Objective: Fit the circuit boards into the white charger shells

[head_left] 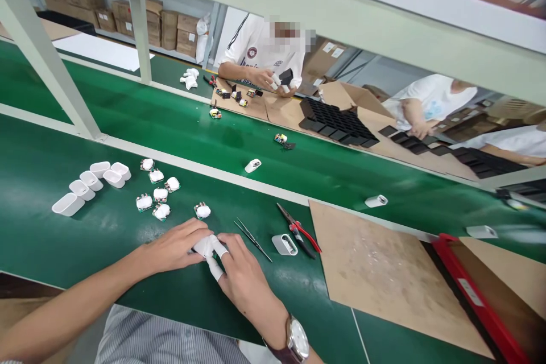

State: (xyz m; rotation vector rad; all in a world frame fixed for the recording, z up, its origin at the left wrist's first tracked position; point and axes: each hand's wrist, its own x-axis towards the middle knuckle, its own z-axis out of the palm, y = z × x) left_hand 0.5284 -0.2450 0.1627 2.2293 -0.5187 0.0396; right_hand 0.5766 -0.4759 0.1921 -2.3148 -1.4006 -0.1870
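My left hand (181, 245) grips a white-topped circuit board (203, 245) from its left side, just above the green table. White finger cots cover the thumb and index finger of my right hand (243, 273), which pinches the same piece from the right. Fingers hide much of it; a bit of green shows at its edge. Just beyond lies another white-topped board (202, 210), with several similar boards (160, 195) grouped to the left. Tweezers (253, 240) lie right of my hands, followed by a white oval shell (285, 245) with parts inside and red-and-black pliers (298, 231).
Several white shells (68, 205) stand at the left. A cardboard sheet (384, 273) and a red-edged tray (473, 290) occupy the right. Beyond a pale rail, the green conveyor belt (191, 131) carries boards and white shells. Co-workers sit opposite, near black trays (336, 122).
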